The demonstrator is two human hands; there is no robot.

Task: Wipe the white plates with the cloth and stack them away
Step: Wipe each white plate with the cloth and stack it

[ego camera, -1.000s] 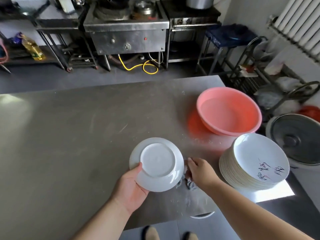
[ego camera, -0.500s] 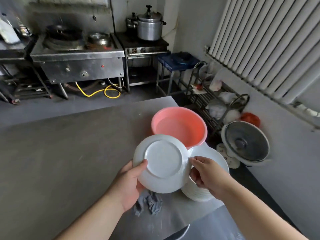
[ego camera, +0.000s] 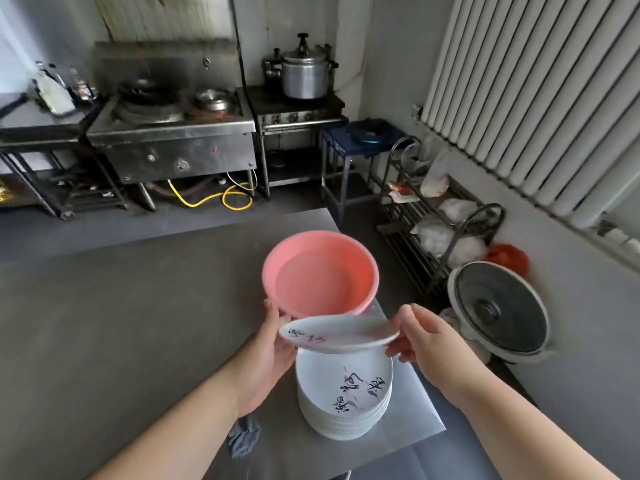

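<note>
I hold one white plate nearly level, face up, just above the stack of white plates at the table's near right corner. My left hand grips its left rim and my right hand grips its right rim. Dark painted characters show on the held plate and on the top plate of the stack. The grey cloth lies crumpled on the table below my left wrist, left of the stack, in neither hand.
A pink plastic basin sits on the steel table right behind the held plate. Off the table's right edge stand a round fan and a metal rack with bags. Stoves and a pressure cooker line the far wall.
The plate was bottom-up between my hands over the cloth; it has been turned face up and carried right, over the stack. The view has swung right and up.
</note>
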